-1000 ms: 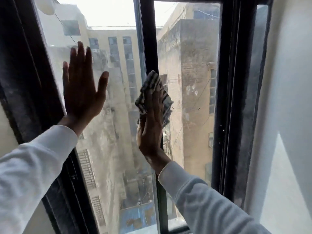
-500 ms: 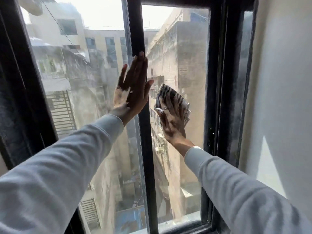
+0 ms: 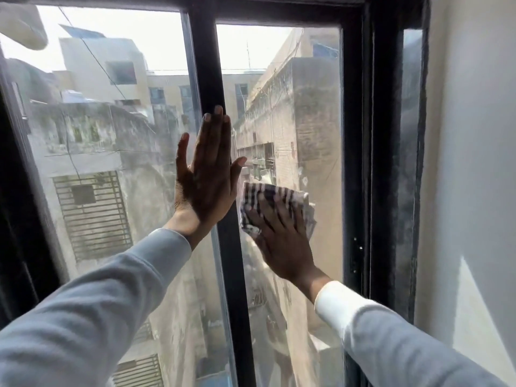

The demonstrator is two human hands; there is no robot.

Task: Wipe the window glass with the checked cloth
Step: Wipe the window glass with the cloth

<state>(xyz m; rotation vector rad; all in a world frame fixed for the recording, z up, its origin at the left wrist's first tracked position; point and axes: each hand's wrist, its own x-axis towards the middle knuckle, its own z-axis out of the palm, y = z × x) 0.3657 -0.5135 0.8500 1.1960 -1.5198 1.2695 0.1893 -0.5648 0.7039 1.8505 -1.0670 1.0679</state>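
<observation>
The window has two glass panes split by a black upright bar (image 3: 208, 65). My right hand (image 3: 282, 241) presses the checked cloth (image 3: 268, 195), black and white, flat against the right pane (image 3: 307, 107) at mid height. The cloth shows above and beside my fingers and is blurred. My left hand (image 3: 206, 174) lies flat with fingers straight and together, palm on the edge of the left pane (image 3: 97, 135) and over the bar. It holds nothing. Both arms wear grey sleeves.
A thick black frame (image 3: 382, 163) borders the right pane, and a white wall (image 3: 474, 191) stands just right of it. The left frame edge (image 3: 11, 219) is dark. Dusty buildings show through the glass.
My right hand and the cloth have slid right, off the bar onto the right pane. My left hand has shifted right from the left pane to the bar.
</observation>
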